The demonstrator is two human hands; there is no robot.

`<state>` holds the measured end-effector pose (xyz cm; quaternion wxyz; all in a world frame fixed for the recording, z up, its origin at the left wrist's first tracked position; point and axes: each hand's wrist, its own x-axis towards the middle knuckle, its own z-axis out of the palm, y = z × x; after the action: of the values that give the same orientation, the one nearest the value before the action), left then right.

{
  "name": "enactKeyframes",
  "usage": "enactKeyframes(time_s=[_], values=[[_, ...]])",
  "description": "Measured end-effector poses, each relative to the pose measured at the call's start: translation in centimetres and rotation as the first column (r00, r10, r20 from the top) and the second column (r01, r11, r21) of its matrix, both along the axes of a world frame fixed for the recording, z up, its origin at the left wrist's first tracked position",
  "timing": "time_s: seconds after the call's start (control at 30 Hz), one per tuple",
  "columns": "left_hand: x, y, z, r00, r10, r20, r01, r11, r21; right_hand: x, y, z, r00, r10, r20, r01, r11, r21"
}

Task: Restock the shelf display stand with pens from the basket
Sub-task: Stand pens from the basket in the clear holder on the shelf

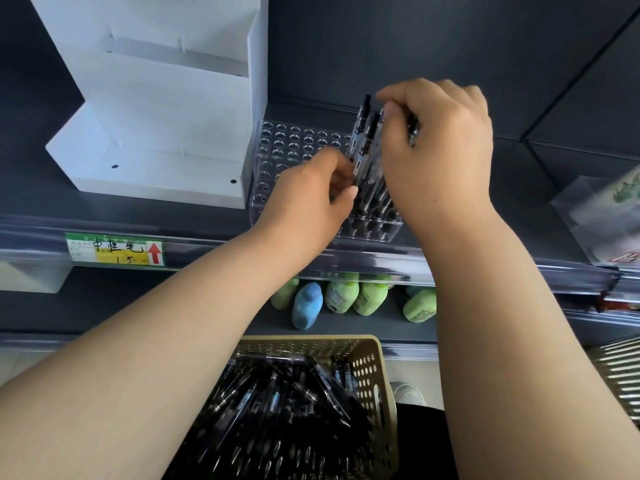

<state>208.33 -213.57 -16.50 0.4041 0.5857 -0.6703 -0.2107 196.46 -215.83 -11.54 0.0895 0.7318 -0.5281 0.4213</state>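
Box (156, 116), white card, just L of clear pen stand (294, 143). L hand (308, 199) over stand's front-mid, pinching one upright pen (358, 140), tip down toward stand's R-side holes. Slotted pens (379, 202) upright in stand's R rows. R hand (440, 150) above stand's R end, fingers curled round bunch of pens (414, 129). Basket (375, 368) w/ loose black pens (277, 410) below stand, nearer camera.

Soft, even light is thrown from above; the dark shelf back (415, 46) is left dim. Glare is caught on the clear shelf-edge strip (346, 261), and glints on the pens (277, 410) in the basket (367, 372). Straight lines are bowed toward the edges.
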Motion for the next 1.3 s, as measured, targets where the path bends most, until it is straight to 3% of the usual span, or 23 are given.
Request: enactKeyframes(time_s=[0.63,0.8,0.9,1.03,1.1,1.2,1.3], values=[[1.0,0.1,0.0,0.992,0.037,0.119,-0.04,0.999,0.016,-0.6,0.5,0.9,1.0,0.018,-0.002,-0.018,0.999,-0.031],[3.0,2.6,-0.1,0.96,0.073,0.269,-0.06,0.997,-0.056,-0.2,2.5,-0.1,0.998,0.07,0.002,-0.069,0.989,-0.13],[4.4,5.5,-0.6,0.923,0.064,0.379,-0.06,0.998,-0.023,0.3,5.2,-1.9,0.989,0.145,-0.039,-0.15,0.978,-0.143],[6.1,10.0,-2.2,0.923,0.095,0.372,-0.154,0.979,0.133,0.8,9.2,-6.5,0.965,0.249,-0.083,-0.247,0.968,0.038],[6.7,12.1,-3.8,0.921,0.1,0.377,-0.195,0.955,0.223,1.1,11.3,-9.1,0.971,0.232,-0.051,-0.214,0.948,0.234],[6.7,15.9,-7.0,0.9,0.061,0.431,-0.232,0.905,0.357,1.6,15.4,-13.0,0.989,0.133,-0.058,-0.063,0.754,0.654],[6.0,19.4,-10.7,0.864,-0.017,0.503,-0.277,0.818,0.504,2.6,19.8,-16.8,0.994,0.064,-0.088,0.039,0.55,0.834]])
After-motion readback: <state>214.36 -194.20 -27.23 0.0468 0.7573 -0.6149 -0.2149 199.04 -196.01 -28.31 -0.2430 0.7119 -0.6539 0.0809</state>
